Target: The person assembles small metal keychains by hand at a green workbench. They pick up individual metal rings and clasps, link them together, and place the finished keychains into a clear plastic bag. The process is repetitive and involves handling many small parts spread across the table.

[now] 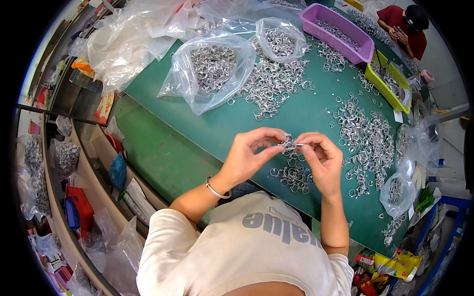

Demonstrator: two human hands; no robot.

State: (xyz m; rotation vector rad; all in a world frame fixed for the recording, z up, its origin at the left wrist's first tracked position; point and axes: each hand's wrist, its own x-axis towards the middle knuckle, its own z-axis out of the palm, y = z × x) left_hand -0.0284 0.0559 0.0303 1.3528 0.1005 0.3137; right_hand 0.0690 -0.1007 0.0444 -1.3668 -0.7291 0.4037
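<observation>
left hand (247, 154) pinches a small cluster of silver-coloured, ring-shaped metal pieces (288, 143) between thumb and forefinger; right hand (322, 159) pinches at its other side with thumb and fingertips. i see the cluster over the flat green table (316, 106), near a loose pile of similar silver rings (296, 178). from my distant post, i judge the pieces light, stiff and smooth, maybe slippery, so i would hold each by its outer band. how many are pinched, i cannot tell.
</observation>
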